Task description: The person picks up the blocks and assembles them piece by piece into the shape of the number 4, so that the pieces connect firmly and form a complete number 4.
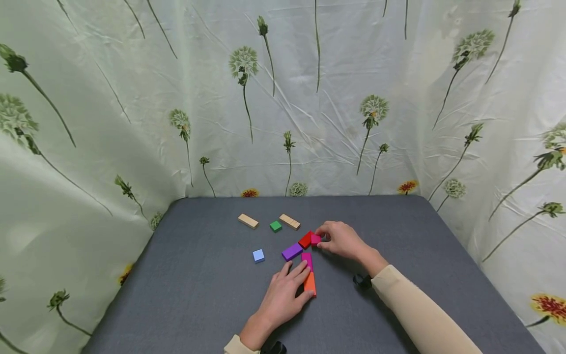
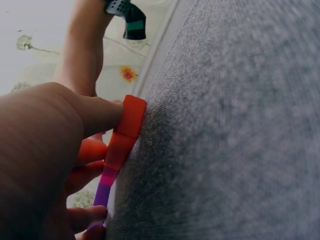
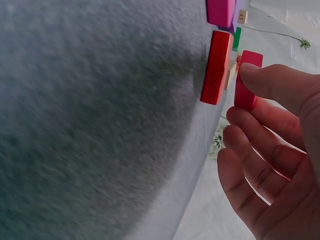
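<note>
Between thumb and fingertips my right hand (image 1: 342,240) pinches a small pinkish-red block (image 3: 248,80). It is held close beside the red block (image 3: 217,67), and in the head view the two overlap. My left hand (image 1: 283,295) lies with fingers spread over an orange block (image 1: 310,284) and a magenta block (image 1: 307,260), which sit end to end. Its thumb touches the near end of the orange block, as the left wrist view also shows. A purple block (image 1: 292,251) lies at an angle between the magenta and red blocks.
A light blue block (image 1: 258,255) sits to the left of the purple one. Farther back are a green block (image 1: 276,226) and two plain wooden blocks (image 1: 248,221). The dark grey tabletop (image 1: 199,295) meets a flower-printed curtain (image 1: 212,98) at the back and sides.
</note>
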`<action>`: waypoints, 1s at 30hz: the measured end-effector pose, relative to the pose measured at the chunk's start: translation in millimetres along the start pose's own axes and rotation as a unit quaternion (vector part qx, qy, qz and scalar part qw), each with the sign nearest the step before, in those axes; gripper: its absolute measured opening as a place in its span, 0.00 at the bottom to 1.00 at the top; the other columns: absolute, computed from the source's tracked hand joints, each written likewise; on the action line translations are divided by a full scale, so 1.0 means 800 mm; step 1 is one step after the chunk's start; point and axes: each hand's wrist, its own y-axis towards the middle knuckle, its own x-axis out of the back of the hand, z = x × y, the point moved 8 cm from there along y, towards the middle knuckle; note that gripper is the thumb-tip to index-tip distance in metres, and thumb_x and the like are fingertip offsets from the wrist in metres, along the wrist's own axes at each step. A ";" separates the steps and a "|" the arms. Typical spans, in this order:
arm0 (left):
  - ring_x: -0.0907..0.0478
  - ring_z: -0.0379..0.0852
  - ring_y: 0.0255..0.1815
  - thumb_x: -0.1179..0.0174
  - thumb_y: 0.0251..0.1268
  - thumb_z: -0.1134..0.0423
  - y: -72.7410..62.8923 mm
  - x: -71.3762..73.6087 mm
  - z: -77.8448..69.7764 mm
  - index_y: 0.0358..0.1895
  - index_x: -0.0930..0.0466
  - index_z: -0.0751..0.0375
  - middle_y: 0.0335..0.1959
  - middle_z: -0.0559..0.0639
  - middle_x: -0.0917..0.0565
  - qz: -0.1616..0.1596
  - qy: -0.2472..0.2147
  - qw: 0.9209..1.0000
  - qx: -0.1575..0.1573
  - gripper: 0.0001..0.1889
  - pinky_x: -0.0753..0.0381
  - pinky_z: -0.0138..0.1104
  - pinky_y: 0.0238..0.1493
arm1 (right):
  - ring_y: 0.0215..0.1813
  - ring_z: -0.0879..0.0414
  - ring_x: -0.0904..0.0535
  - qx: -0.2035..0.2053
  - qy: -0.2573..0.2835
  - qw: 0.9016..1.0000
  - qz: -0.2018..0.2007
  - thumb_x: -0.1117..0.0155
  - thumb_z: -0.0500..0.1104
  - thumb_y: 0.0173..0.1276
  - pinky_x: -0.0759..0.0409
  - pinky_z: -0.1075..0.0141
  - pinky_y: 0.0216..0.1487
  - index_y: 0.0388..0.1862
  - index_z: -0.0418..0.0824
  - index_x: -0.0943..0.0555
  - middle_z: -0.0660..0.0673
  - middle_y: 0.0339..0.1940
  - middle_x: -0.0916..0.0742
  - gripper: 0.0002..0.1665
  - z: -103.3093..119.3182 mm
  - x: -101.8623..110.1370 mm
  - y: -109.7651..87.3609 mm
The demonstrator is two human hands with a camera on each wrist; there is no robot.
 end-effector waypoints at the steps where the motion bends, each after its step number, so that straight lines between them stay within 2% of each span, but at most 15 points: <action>1: 0.44 0.61 0.77 0.41 0.69 0.40 0.000 0.000 0.000 0.74 0.30 0.46 0.77 0.41 0.36 0.000 0.000 1.000 0.000 0.33 0.38 0.61 0.67 | 0.36 0.59 0.22 -0.001 -0.002 1.000 0.001 0.23 0.49 0.61 0.22 0.61 0.38 0.47 0.47 0.12 0.53 0.38 0.16 0.16 0.000 -0.002 -0.001; 10: 0.44 0.61 0.77 0.41 0.69 0.39 -0.001 -0.001 0.000 0.75 0.31 0.45 0.77 0.40 0.36 0.002 0.002 1.000 -0.002 0.33 0.38 0.61 0.67 | 0.34 0.62 0.24 0.011 -0.016 1.000 0.003 0.23 0.49 0.61 0.22 0.60 0.39 0.45 0.48 0.12 0.55 0.37 0.16 0.15 0.003 -0.016 -0.010; 17: 0.44 0.61 0.77 0.41 0.70 0.40 -0.001 0.001 0.000 0.75 0.31 0.45 0.77 0.40 0.36 0.000 0.003 1.000 -0.005 0.33 0.38 0.61 0.67 | 0.32 0.63 0.27 0.025 -0.034 0.999 0.012 0.23 0.50 0.61 0.24 0.62 0.37 0.45 0.49 0.12 0.57 0.34 0.18 0.15 0.009 -0.027 -0.001; 24: 0.44 0.61 0.77 0.41 0.70 0.40 -0.001 0.000 -0.002 0.75 0.31 0.45 0.77 0.40 0.37 0.001 0.001 1.000 -0.008 0.33 0.38 0.60 0.67 | 0.30 0.62 0.27 0.030 -0.004 0.999 0.033 0.23 0.46 0.61 0.26 0.62 0.35 0.46 0.46 0.11 0.57 0.29 0.20 0.14 0.017 -0.030 0.010; 30: 0.44 0.60 0.78 0.41 0.70 0.40 0.000 0.000 0.001 0.75 0.31 0.45 0.77 0.39 0.37 0.001 0.004 1.000 -0.008 0.33 0.37 0.60 0.67 | 0.33 0.61 0.24 0.026 0.038 0.997 0.063 0.26 0.40 0.63 0.23 0.62 0.38 0.50 0.42 0.12 0.54 0.32 0.16 0.16 0.021 -0.033 0.015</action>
